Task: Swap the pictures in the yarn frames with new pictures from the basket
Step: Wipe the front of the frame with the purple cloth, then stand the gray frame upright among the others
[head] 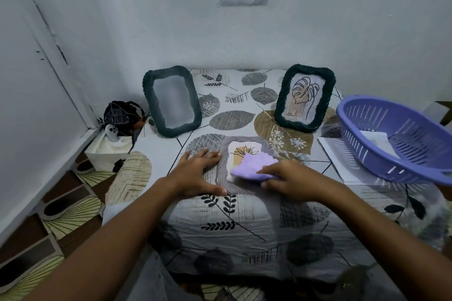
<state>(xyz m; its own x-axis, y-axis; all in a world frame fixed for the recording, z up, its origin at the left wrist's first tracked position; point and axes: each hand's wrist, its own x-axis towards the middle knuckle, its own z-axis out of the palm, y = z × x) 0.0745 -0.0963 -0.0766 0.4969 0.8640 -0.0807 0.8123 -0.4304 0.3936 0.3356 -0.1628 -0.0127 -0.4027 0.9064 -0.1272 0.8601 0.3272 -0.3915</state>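
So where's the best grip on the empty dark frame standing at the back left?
Probably the empty dark frame's thick yarn-wrapped side edges, pinched from above or in front. It stands tilted back, its top and both sides are free, and the clear centre pane is best left untouched.

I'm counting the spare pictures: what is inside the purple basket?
Inside the purple basket, a white sheet lies on the bottom, partly hidden by the near wall. Whether more sheets lie beneath it cannot be seen.
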